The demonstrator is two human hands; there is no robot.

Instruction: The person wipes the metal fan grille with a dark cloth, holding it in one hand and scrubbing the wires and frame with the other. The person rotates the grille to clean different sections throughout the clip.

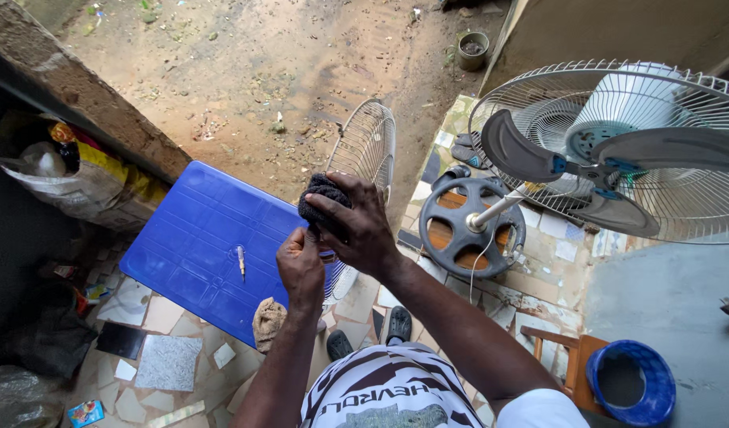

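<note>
My right hand (356,226) grips a dark crumpled cloth (321,194) and presses it against a round wire fan guard (368,150) that stands on edge between the blue table and the fan. Just below, my left hand (299,265) is closed around the lower rim of the same guard. A standing fan (618,150) with grey blades, its front guard off, leans at the right on a round dark base (467,226).
A blue plastic table (198,238) at the left carries a small screwdriver (241,260); a brown rag (267,321) hangs at its edge. A blue bowl (630,384) rests on a wooden stool at the lower right. Bags and clutter lie at the left; bare dirt ground lies beyond.
</note>
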